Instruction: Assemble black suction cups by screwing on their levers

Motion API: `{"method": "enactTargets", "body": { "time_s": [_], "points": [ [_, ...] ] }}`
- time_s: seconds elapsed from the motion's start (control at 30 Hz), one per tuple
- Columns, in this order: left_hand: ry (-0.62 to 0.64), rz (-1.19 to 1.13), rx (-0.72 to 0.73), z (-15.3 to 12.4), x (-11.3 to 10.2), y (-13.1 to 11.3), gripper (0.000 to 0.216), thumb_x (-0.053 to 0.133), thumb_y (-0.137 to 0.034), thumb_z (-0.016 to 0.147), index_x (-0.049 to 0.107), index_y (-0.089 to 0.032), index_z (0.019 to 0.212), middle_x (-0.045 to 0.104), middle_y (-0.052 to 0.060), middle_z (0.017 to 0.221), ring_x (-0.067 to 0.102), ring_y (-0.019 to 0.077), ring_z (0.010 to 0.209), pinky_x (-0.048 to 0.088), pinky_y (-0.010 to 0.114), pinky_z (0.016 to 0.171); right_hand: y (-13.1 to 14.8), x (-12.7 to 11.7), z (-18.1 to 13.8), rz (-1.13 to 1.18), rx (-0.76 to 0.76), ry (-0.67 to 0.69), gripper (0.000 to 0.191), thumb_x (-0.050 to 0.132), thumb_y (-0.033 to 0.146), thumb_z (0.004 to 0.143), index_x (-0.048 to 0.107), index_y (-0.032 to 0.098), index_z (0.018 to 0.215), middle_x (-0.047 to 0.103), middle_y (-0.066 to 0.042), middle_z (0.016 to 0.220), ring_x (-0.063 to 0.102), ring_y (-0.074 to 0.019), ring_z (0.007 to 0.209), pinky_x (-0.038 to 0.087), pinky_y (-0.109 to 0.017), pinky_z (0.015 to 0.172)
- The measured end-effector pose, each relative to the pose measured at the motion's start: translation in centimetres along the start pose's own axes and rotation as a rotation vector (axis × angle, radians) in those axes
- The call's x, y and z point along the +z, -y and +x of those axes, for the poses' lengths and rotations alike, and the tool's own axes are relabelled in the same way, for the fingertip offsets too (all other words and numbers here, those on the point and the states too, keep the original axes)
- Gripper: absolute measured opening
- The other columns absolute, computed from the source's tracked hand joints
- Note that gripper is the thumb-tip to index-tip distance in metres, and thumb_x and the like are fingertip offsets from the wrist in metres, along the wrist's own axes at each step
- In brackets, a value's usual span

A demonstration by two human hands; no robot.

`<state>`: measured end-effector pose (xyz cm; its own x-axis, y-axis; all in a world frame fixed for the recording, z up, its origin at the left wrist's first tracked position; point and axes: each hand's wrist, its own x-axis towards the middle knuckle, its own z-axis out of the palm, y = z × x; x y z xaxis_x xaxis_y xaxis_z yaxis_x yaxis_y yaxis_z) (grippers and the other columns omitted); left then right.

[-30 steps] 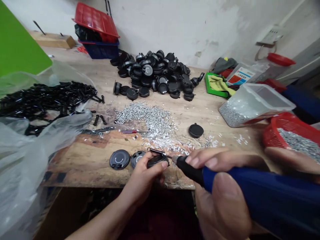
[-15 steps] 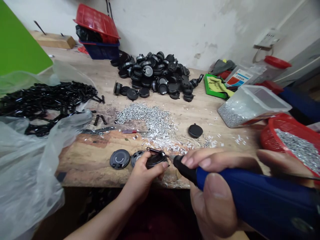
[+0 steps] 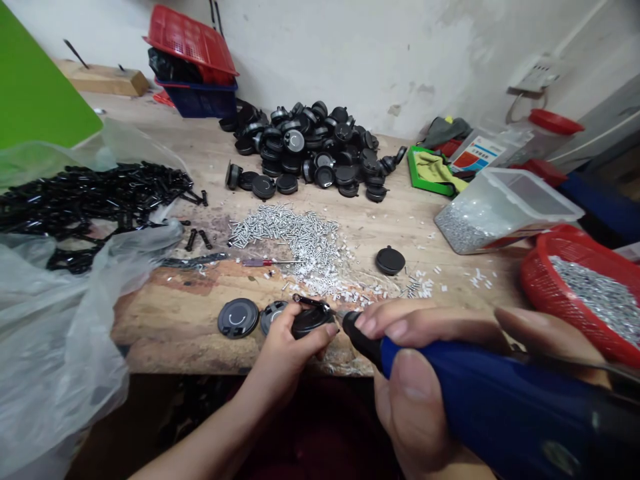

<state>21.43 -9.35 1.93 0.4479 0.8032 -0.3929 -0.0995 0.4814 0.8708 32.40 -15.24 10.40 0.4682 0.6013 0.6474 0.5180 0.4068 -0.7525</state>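
Near the front edge of the bench, my left hand (image 3: 287,343) grips a round black plastic part (image 3: 311,321) with a small glossy black lever piece (image 3: 309,301) along its top. My right hand (image 3: 425,380) is wrapped round a blue electric screwdriver (image 3: 475,377). Its black nose points left, and the bit's tip is at the lever piece's right end; whether it touches a screw is too small to tell. Left of my left hand lies a black disc (image 3: 239,318). A second disc (image 3: 271,316) is partly hidden behind my fingers.
Screws (image 3: 280,225) and white spacers (image 3: 325,280) lie heaped mid-bench beside a screwdriver (image 3: 260,263). Behind is a pile of round black parts (image 3: 300,147). A plastic bag (image 3: 90,287) of black pieces is left; a clear tub (image 3: 505,207) and red basket (image 3: 537,273) stand right.
My right hand and the electric screwdriver have shifted slightly left and tilted a little. My left hand keeps its hold on the round part. The whole view has moved slightly.
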Motion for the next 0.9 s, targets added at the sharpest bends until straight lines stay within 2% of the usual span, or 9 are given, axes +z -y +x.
{"method": "enactTargets", "body": {
  "time_s": [0.07, 0.13, 0.37, 0.47, 0.53, 0.63, 0.73, 0.8, 0.9],
  "points": [
    [-0.017, 0.024, -0.002, -0.1, 0.1, -0.2, 0.026, 0.073, -0.03, 0.07, 0.053, -0.019, 0.082, 0.053, -0.005, 0.068, 0.044, 0.009, 0.06, 0.041, 0.021, 0.062, -0.1, 0.9, 0.0, 0.008, -0.067, -0.142, 0.055, 0.061, 0.009, 0.064, 0.049, 0.027, 0.114, 0.064, 0.004, 0.069, 0.065, -0.0198, 0.058, 0.057, -0.044, 0.06],
    [-0.02, 0.054, -0.002, -0.1, 0.2, -0.4, 0.025, 0.073, -0.03, 0.069, 0.054, -0.019, 0.081, 0.053, -0.004, 0.066, 0.045, 0.0092, 0.06, 0.04, 0.021, 0.061, -0.2, 1.5, 0.0, 0.011, -0.095, -0.198, 0.049, 0.061, 0.009, 0.063, 0.052, 0.027, 0.108, 0.064, 0.005, 0.067, 0.063, -0.0183, 0.054, 0.057, -0.043, 0.059],
    [-0.033, 0.113, 0.003, -0.1, 0.3, -0.7, 0.023, 0.073, -0.03, 0.068, 0.055, -0.018, 0.077, 0.053, -0.003, 0.064, 0.049, 0.0106, 0.062, 0.04, 0.02, 0.057, -0.8, 1.6, -0.1, -0.023, -0.06, -0.178, 0.057, 0.062, 0.011, 0.063, 0.049, 0.03, 0.115, 0.063, 0.006, 0.066, 0.062, -0.0185, 0.054, 0.056, -0.041, 0.056],
    [-0.01, 0.087, -0.035, -0.1, 0.2, -0.9, 0.024, 0.073, -0.029, 0.067, 0.053, -0.018, 0.075, 0.053, -0.004, 0.063, 0.049, 0.0098, 0.058, 0.039, 0.02, 0.054, -1.0, 1.9, -0.1, 0.102, -0.039, -0.158, 0.049, 0.061, 0.008, 0.062, 0.05, 0.03, 0.105, 0.058, 0.007, 0.063, 0.059, -0.0168, 0.05, 0.054, -0.038, 0.051],
    [0.058, 0.028, -0.118, -0.4, -0.1, -0.8, 0.024, 0.071, -0.029, 0.067, 0.051, -0.018, 0.075, 0.052, -0.005, 0.059, 0.047, 0.0082, 0.051, 0.038, 0.02, 0.049, -0.8, 2.0, -0.1, 0.19, 0.019, -0.132, 0.042, 0.059, 0.006, 0.063, 0.051, 0.028, 0.097, 0.055, 0.007, 0.062, 0.058, -0.015, 0.048, 0.053, -0.036, 0.048],
    [0.209, -0.031, -0.3, -1.5, -0.5, -0.2, 0.022, 0.07, -0.025, 0.066, 0.051, -0.019, 0.074, 0.052, -0.005, 0.053, 0.044, 0.007, 0.04, 0.034, 0.019, 0.04, -0.7, 1.2, -0.2, 0.331, 0.111, 0.076, 0.029, 0.059, 0.012, 0.072, 0.051, 0.027, 0.096, 0.054, 0.005, 0.062, 0.055, -0.0122, 0.045, 0.052, -0.029, 0.043],
    [0.352, -0.041, -0.537, -2.9, -0.8, 0.5, 0.025, 0.072, -0.019, 0.058, 0.053, -0.019, 0.074, 0.052, -0.005, 0.053, 0.043, 0.0073, 0.038, 0.031, 0.017, 0.033, -1.4, -0.4, 0.3, 0.623, 0.216, 0.49, 0.028, 0.059, 0.028, 0.078, 0.049, 0.026, 0.105, 0.049, 0.009, 0.054, 0.049, -0.0078, 0.035, 0.046, -0.019, 0.033],
    [0.411, -0.026, -0.633, -3.6, -0.9, 0.8, 0.028, 0.073, -0.017, 0.055, 0.055, -0.018, 0.076, 0.052, -0.004, 0.054, 0.043, 0.0067, 0.038, 0.03, 0.015, 0.031, -2.4, -1.3, 1.0, 0.757, 0.241, 0.676, 0.032, 0.058, 0.032, 0.08, 0.047, 0.026, 0.109, 0.047, 0.011, 0.048, 0.045, -0.0063, 0.029, 0.042, -0.015, 0.031],
    [0.465, -0.04, -0.657, -3.7, -1.0, 0.9, 0.029, 0.072, -0.016, 0.055, 0.056, -0.018, 0.08, 0.052, -0.005, 0.055, 0.043, 0.005, 0.034, 0.032, 0.015, 0.03, -3.8, -2.1, 2.5, 0.775, 0.119, 0.723, 0.022, 0.049, 0.036, 0.087, 0.052, 0.028, 0.107, 0.049, 0.011, 0.039, 0.041, -0.0071, 0.023, 0.039, -0.016, 0.03]
  ]
}}
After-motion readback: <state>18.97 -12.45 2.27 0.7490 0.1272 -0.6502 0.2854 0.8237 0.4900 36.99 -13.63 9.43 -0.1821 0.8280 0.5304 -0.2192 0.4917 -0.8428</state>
